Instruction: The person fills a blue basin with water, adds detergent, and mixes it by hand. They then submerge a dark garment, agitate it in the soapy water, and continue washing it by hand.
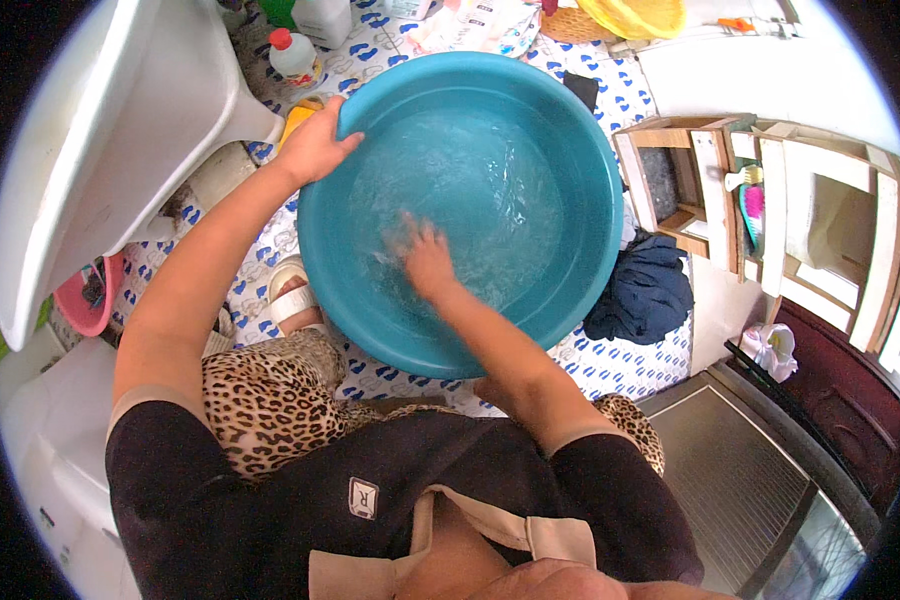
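A large teal plastic basin (591,225) stands on the floor before me, with clear, rippling water (487,187) inside. My left hand (319,146) grips its rim at the upper left, thumb on the inner side and fingers over the outside. Down in the basin, my right hand (425,259) is at the water on the near left, its fingers apart and partly blurred. I see nothing held in that hand. A dark navy cloth (637,289) lies crumpled on the floor against the basin's right side.
A white sink (172,97) juts in from the left above a pink tub (94,300). Behind the basin are a red-capped bottle (292,60) and a yellow plastic basket (641,16). Wooden racks (709,180) stand at the right, with brushes (751,206) between them.
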`<state>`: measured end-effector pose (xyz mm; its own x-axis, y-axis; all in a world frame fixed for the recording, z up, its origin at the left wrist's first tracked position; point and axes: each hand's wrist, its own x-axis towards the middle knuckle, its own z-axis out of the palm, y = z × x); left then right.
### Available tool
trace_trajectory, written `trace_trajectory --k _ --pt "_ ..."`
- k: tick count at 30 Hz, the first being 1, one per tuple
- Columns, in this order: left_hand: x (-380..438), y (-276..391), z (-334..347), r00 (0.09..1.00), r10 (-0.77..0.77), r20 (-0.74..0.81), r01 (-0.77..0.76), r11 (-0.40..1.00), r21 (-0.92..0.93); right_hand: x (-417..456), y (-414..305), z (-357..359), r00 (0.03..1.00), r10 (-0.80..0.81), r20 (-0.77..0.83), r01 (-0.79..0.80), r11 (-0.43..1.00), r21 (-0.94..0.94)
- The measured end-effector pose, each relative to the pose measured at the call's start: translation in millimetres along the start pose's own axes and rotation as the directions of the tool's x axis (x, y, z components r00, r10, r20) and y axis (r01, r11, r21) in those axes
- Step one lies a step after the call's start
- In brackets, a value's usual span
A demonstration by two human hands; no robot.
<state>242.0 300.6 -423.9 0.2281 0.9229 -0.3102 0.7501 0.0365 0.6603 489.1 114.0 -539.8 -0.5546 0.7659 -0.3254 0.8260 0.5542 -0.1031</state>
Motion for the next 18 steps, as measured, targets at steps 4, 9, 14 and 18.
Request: trace_trajectory --k 4,9,14,18 --pt "1.9 -3.0 5.5 0.999 -0.035 0.003 0.035 0.998 0.056 30.1 51.4 -37.2 0.912 0.395 0.107 -0.406 0.907 0.111" --pt "-2.9 -1.4 -1.3 0.998 -0.064 0.019 0.063 0.997 0.041 13.9 146.3 -31.4 0.716 0.682 0.147 -0.695 0.678 0.241" --pt "0.5 5.4 -3.6 0.997 -0.069 0.035 0.068 0.997 0.028 74.1 179.2 -11.5 0.727 0.677 0.116 -0.682 0.691 0.241" --pt "-6.6 -1.2 -2.0 0.998 -0.068 0.0 0.068 0.998 0.004 118.9 124.4 -41.8 0.753 0.652 0.092 -0.635 0.681 0.365"
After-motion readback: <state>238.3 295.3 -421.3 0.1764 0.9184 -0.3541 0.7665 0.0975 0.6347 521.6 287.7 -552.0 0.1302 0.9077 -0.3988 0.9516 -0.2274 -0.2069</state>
